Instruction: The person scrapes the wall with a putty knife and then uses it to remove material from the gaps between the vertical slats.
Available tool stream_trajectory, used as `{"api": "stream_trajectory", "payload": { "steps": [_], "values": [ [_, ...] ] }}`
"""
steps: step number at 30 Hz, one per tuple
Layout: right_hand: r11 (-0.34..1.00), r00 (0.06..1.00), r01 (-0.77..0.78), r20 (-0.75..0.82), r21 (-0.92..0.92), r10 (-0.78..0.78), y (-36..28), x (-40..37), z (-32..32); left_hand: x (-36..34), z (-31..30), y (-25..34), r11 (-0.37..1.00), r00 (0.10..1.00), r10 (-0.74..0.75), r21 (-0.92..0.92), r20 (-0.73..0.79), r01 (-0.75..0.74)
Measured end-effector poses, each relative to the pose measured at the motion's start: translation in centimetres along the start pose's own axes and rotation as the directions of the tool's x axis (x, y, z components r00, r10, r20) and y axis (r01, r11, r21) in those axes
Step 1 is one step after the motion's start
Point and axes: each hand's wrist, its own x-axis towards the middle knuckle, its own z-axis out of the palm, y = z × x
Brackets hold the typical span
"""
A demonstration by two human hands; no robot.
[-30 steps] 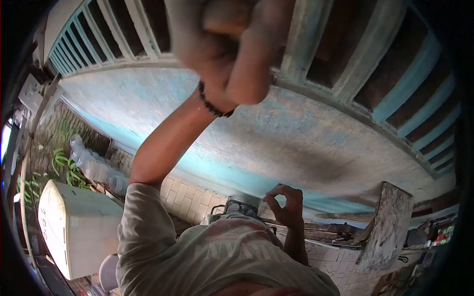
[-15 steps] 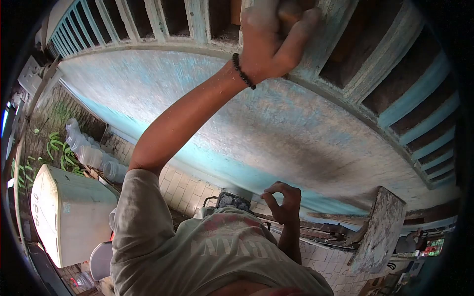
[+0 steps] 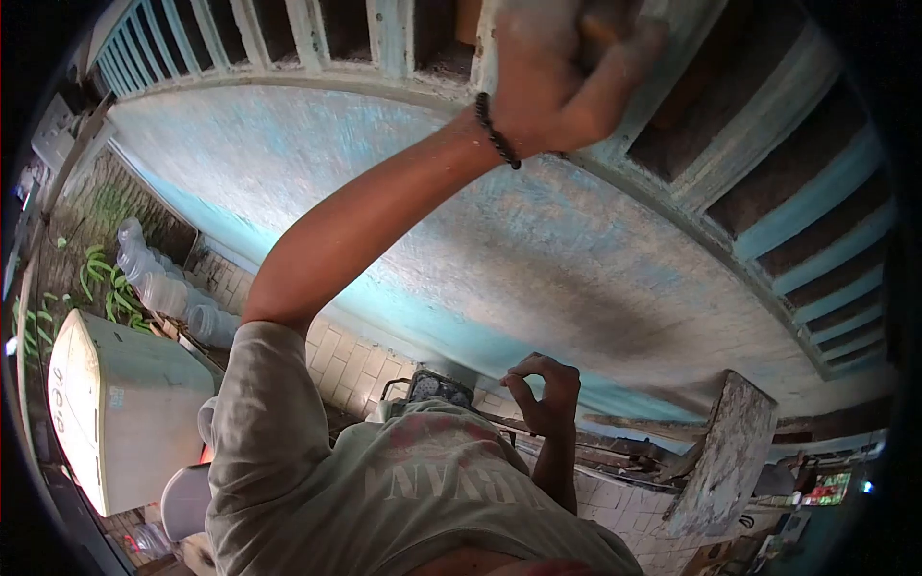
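My left hand (image 3: 571, 72), with a dark beaded bracelet at its wrist, is raised at the top of the view in front of the slatted frame (image 3: 392, 38). Its blurred fingers curl around something small and brownish that I cannot make out. Lower down, my right hand (image 3: 545, 389) is held before the worn blue and white wall (image 3: 461, 221), thumb and fingertips brought together in a pinch. What the pinch holds, if anything, is too small to tell.
A large whitish container (image 3: 144, 413) stands at the left, near clear plastic containers (image 3: 168, 293) and green plants (image 3: 101, 278). A weathered board (image 3: 725, 456) leans at the lower right. Pale tiles (image 3: 351, 365) cover the floor below the wall.
My left hand has shifted slightly right along the slats, its fingers still curled. My right hand keeps its pinch. The container and floor items sit slightly farther left in the view.
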Motion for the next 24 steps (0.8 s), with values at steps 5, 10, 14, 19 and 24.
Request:
{"api": "stream_trajectory", "payload": {
  "steps": [5,10,14,19,24],
  "values": [
    [1.0,1.0,-0.002,0.012,-0.008,0.002,-0.3,0.2,-0.3,-0.2,-1.2,2.3,0.957,0.963,-0.268,-0.117,-0.008,0.265],
    [1.0,1.0,0.003,0.018,0.012,-0.003,0.0,0.4,-0.4,2.3,-3.0,3.1,0.875,0.974,-0.227,-0.435,0.023,0.214],
    [0.999,0.998,0.027,0.052,0.022,-0.029,-0.5,1.3,-0.2,1.7,-0.5,1.9,0.976,0.989,-0.142,-0.173,-0.043,0.132],
    [0.998,0.997,0.045,0.057,0.041,-0.048,-0.7,1.5,0.3,-0.7,1.0,-0.3,0.996,0.998,-0.06,0.063,-0.022,0.061],
    [1.0,1.0,0.012,0.029,0.023,-0.012,-0.6,1.0,0.2,-0.1,-0.9,4.9,0.929,0.93,-0.367,-0.036,0.037,0.368]
  ]
}}
